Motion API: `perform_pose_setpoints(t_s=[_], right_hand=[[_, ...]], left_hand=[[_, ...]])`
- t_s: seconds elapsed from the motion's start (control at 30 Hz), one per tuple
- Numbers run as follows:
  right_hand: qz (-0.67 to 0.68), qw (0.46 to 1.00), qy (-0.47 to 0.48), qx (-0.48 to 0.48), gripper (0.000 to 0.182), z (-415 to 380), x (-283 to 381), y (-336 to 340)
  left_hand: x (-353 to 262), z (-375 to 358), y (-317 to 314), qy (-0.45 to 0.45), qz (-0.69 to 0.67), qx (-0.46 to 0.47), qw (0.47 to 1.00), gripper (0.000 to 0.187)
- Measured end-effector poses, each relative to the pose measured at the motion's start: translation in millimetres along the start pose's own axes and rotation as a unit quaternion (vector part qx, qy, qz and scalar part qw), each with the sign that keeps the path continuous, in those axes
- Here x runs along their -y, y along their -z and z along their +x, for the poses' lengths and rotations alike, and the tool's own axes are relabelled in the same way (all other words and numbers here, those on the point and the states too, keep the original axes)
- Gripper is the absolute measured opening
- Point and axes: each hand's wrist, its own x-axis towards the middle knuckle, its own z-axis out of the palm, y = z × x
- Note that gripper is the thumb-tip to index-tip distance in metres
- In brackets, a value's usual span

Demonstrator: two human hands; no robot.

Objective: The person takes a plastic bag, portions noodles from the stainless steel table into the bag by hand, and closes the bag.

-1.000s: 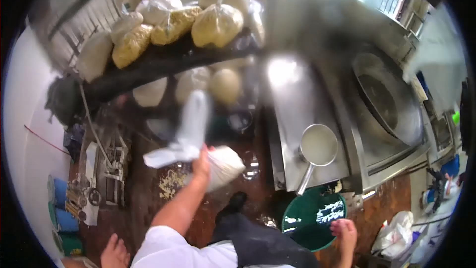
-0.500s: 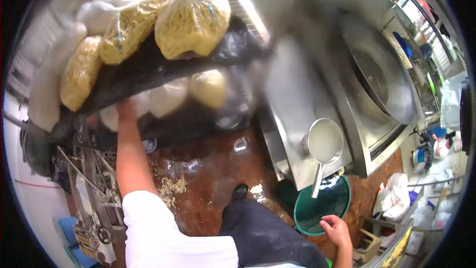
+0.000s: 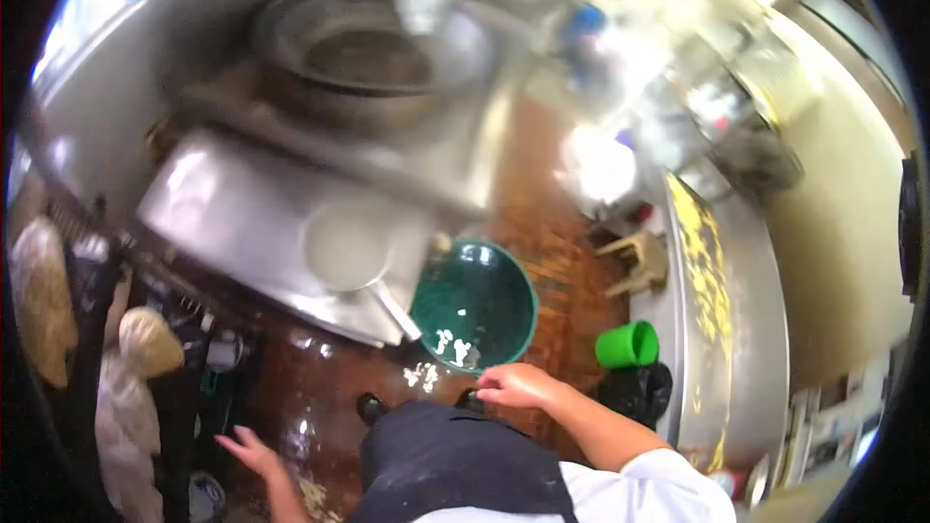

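Note:
My left hand [image 3: 250, 450] hangs low on the left with its fingers apart and nothing in it, beside the dark shelves with their bags. Loosely stretched out, my right hand [image 3: 518, 387] holds nothing and overlaps the near rim of a large green tub [image 3: 528, 315]. Some pale noodle scraps lie inside this tub. A round metal pan [image 3: 347, 250] with a long handle sits on the steel counter [image 3: 213, 199], its handle reaching toward the tub. Plastic bags of noodles [image 3: 150, 341] rest on the shelves at the left.
A large wok [image 3: 368, 58] is set in the steel stove at the back. On the right, yellow noodle strips [image 3: 707, 271] lie along a steel table [image 3: 751, 329]. A bright green bucket [image 3: 628, 345] and a small stool [image 3: 639, 264] stand beside it. Noodle scraps [image 3: 421, 376] litter the wet brown floor.
The view has swung to the right, bringing the tub and noodle table to the fore. My left hand has come away from the shelf bags, empty. My right hand now reaches forward over the tub's rim.

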Motion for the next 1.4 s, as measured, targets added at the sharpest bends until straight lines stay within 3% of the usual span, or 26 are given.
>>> perform_pose_setpoints(t_s=[0.03,0.07,0.1,0.13,0.2,0.23,0.3,0.33,0.4,0.43,0.47,0.53,0.6,0.67,0.73,0.83,0.87,0.93,1.0,1.07,1.2,1.27,1.33,1.4], right_hand=[[0.010,1.000,-0.014,-0.018,0.037,-9,-6,-2],[0.016,0.999,-0.025,-0.013,0.037,-13,-12,-5],[0.020,0.999,-0.027,-0.004,0.036,-13,-16,-7],[0.024,1.000,-0.017,-0.007,0.036,-14,-20,-9],[0.035,0.999,-0.001,-0.018,0.036,-27,-37,-9],[0.033,0.999,-0.005,-0.005,0.036,-31,-46,-12],[0.042,0.999,0.005,-0.016,0.037,-42,-70,-15],[0.050,0.998,0.014,-0.037,0.037,-47,-84,-21],[0.065,0.998,0.013,-0.023,0.038,-52,-113,-30],[0.072,0.997,0.012,-0.019,0.038,-55,-129,-31],[0.084,0.996,-0.006,-0.002,0.040,-59,-144,-32],[0.068,0.998,0.003,0.013,0.043,-68,-177,-33],[0.062,0.998,0.023,-0.020,0.044,-83,-203,-27],[0.087,0.995,0.025,-0.030,0.043,-82,-244,-37],[0.087,0.995,0.000,-0.053,0.042,-104,-252,-22],[0.107,0.992,-0.012,-0.073,0.040,-117,-268,-10],[0.129,0.989,-0.003,-0.076,0.039,-121,-273,-13],[0.174,0.979,0.001,-0.105,0.037,-129,-286,-18],[0.166,0.978,-0.039,-0.119,0.034,-138,-295,-15],[0.174,0.974,-0.092,-0.114,0.035,-149,-298,-4],[0.207,0.956,-0.157,-0.136,0.034,-181,-307,20],[0.242,0.943,-0.166,-0.155,0.034,-198,-323,25],[0.254,0.910,-0.157,-0.287,0.032,-214,-348,27],[0.311,0.836,-0.218,-0.397,0.028,-240,-368,36]], left_hand=[[-23,-55,-20,-0.028,0.107,0.094,0.989,0.067],[-27,-96,-32,-0.026,0.026,0.238,0.971,0.066],[-42,-116,-38,0.010,0.110,0.412,0.904,0.063],[-57,-128,-42,0.051,0.194,0.559,0.804,0.061],[-121,-135,-58,0.183,0.300,0.722,0.596,0.059],[-106,-133,-60,0.187,0.298,0.703,0.619,0.059],[-69,-119,-85,0.039,0.364,0.688,0.627,0.061],[-65,-113,-91,-0.039,0.361,0.610,0.704,0.061],[-124,-109,-92,-0.054,0.338,0.473,0.812,0.060],[-154,-110,-91,-0.015,0.308,0.443,0.842,0.058],[-173,-110,-97,0.018,0.274,0.422,0.864,0.056],[-156,-105,-119,-0.007,0.217,0.379,0.900,0.049],[-163,-131,-145,0.041,0.111,0.352,0.929,0.042],[-171,-163,-171,0.042,0.166,0.459,0.872,0.040],[-170,-218,-193,-0.101,0.215,0.531,0.813,0.039],[-190,-304,-214,-0.177,0.274,0.645,0.691,0.053],[-210,-325,-217,-0.195,0.300,0.690,0.629,0.055],[-206,-340,-235,-0.150,0.300,0.736,0.588,0.056],[-245,-357,-250,-0.195,0.305,0.748,0.557,0.053],[-237,-355,-281,-0.212,0.279,0.730,0.587,0.052],[-241,-369,-368,-0.230,0.341,0.713,0.568,0.050],[-278,-402,-393,-0.338,0.325,0.712,0.523,0.049],[-305,-435,-419,-0.331,0.298,0.743,0.500,0.048],[-307,-468,-447,-0.264,0.217,0.801,0.492,0.046]])
